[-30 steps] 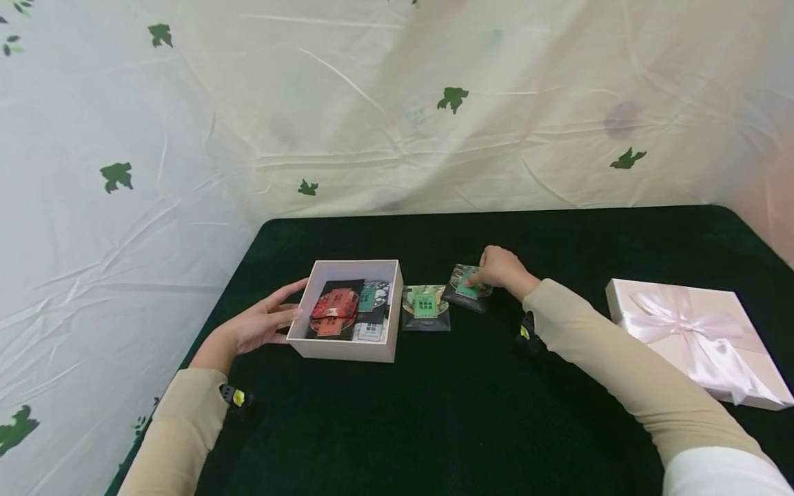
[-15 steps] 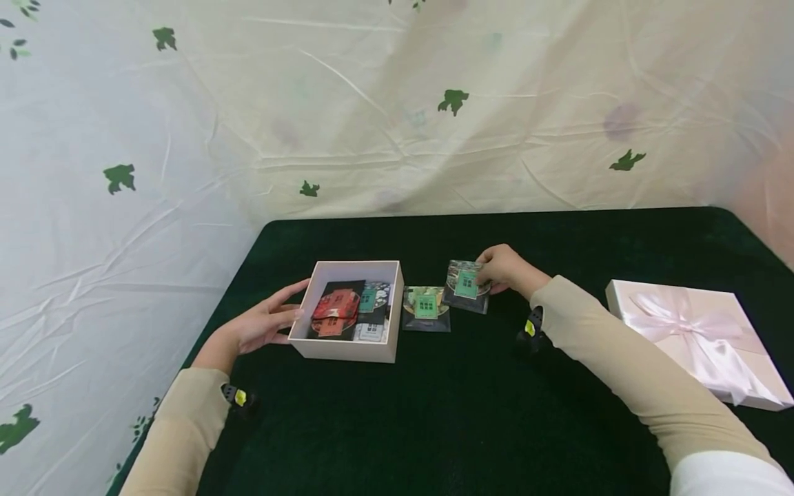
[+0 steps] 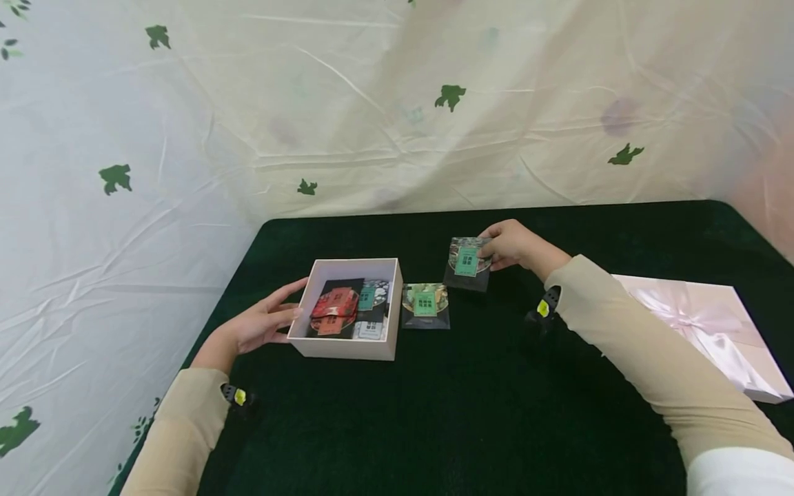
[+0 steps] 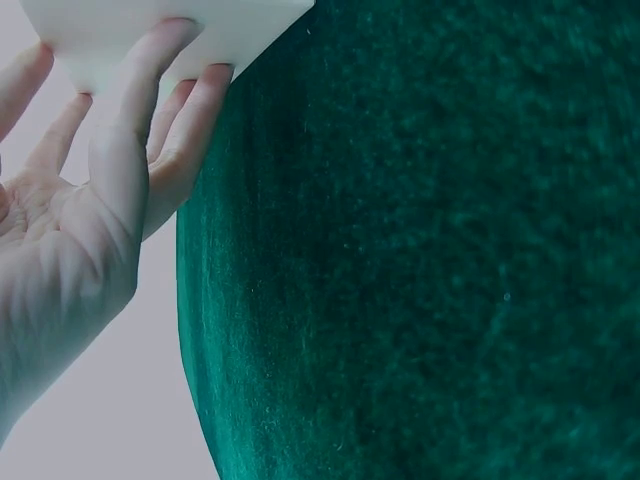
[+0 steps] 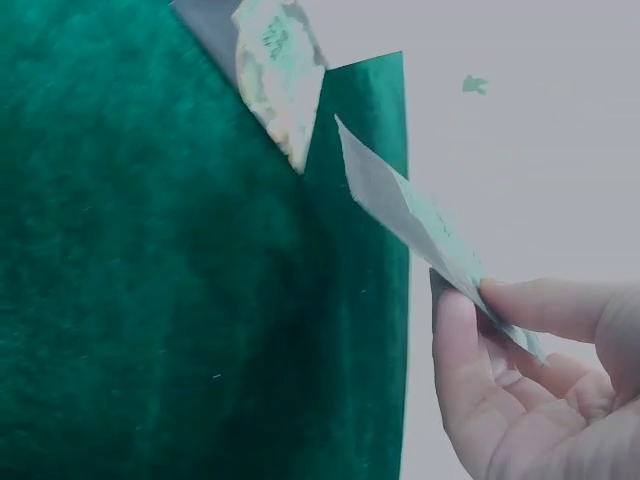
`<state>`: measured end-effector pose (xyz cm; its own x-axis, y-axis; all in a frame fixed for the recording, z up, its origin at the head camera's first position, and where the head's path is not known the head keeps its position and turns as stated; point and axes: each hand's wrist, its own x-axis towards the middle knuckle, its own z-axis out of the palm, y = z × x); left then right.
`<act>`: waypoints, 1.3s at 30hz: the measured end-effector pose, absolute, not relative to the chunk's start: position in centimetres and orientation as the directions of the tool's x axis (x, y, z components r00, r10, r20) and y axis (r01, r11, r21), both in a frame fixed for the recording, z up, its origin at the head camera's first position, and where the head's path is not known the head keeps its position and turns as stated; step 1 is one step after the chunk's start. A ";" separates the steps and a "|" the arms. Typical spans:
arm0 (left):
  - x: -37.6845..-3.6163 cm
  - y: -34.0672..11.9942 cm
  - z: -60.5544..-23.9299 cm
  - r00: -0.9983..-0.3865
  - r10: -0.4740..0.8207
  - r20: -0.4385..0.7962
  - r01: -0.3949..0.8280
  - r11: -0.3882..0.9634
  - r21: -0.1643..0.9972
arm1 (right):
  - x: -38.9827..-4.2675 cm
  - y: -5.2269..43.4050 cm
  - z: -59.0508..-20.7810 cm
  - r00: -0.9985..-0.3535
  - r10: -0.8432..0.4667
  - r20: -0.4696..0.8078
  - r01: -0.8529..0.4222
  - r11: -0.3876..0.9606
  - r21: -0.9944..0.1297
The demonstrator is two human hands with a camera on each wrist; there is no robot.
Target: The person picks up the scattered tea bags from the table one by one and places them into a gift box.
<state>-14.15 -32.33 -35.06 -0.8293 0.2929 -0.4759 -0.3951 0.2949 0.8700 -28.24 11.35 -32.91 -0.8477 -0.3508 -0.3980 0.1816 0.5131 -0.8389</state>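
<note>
One packet (image 3: pixel 466 264) in right hand (image 3: pixel 511 246)

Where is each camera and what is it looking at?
Head: on the person's head, looking down at the green table, both sleeves and hands showing.
Left wrist: by the left hand, whose fingers touch the white box.
Right wrist: by the right hand, which pinches a packet.
Shared: head and right wrist views both show the pinched packet and the second packet on the table.

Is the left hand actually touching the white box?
Touching. In the left wrist view the fingertips of the left hand press flat against the wall of the white box; the head view agrees.
</note>
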 end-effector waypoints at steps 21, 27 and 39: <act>-14.2 -32.5 -35.2 -0.824 0.309 -0.475 -0.395 0.289 0.872 | -28.3 7.0 -28.3 -0.838 -0.459 -0.296 0.077 0.436 -0.897; -14.2 -32.5 -35.2 -0.823 0.305 -0.478 -0.400 0.286 0.871 | -28.0 5.2 -27.2 -0.831 -0.476 -0.288 0.082 0.408 -0.909; -14.3 -32.5 -35.1 -0.821 0.309 -0.480 -0.402 0.285 0.870 | -26.5 0.8 -26.7 -0.806 -0.528 -0.268 0.071 0.363 -0.929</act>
<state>-14.27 -32.49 -35.14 -0.8209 0.3088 -0.4805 -0.4023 0.2846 0.8702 -26.52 0.80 -26.65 -0.8059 -0.5281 -0.2677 0.0706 0.3632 -0.9290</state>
